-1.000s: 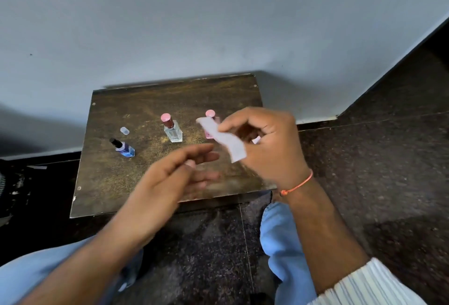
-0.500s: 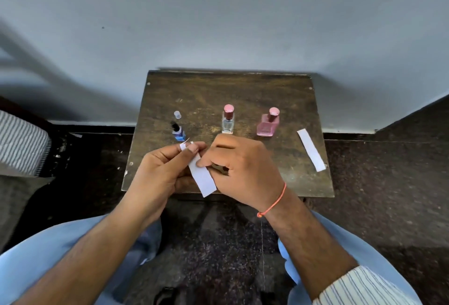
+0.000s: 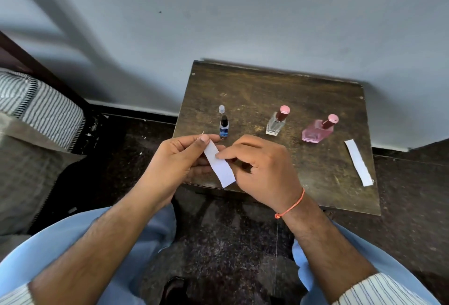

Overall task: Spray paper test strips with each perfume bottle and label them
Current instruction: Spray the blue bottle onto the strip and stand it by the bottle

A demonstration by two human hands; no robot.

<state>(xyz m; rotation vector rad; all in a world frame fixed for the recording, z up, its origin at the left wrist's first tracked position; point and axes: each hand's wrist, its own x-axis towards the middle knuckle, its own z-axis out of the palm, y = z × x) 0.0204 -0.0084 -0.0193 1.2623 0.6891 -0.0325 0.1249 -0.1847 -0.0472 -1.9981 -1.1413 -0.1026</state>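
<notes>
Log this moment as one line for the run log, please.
left hand: pinches paper strip | right hand: pinches same strip | blue bottle: uncapped, on table | second strip: on table

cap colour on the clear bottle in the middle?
Pink, on a darker reddish collar; the clear bottle shows best in the head view, the only one.

3 bottles [image 3: 275, 121] in row on table [image 3: 303, 81]; loose strip [image 3: 358, 162] at right; cap [image 3: 221, 109] behind left bottle.
</notes>
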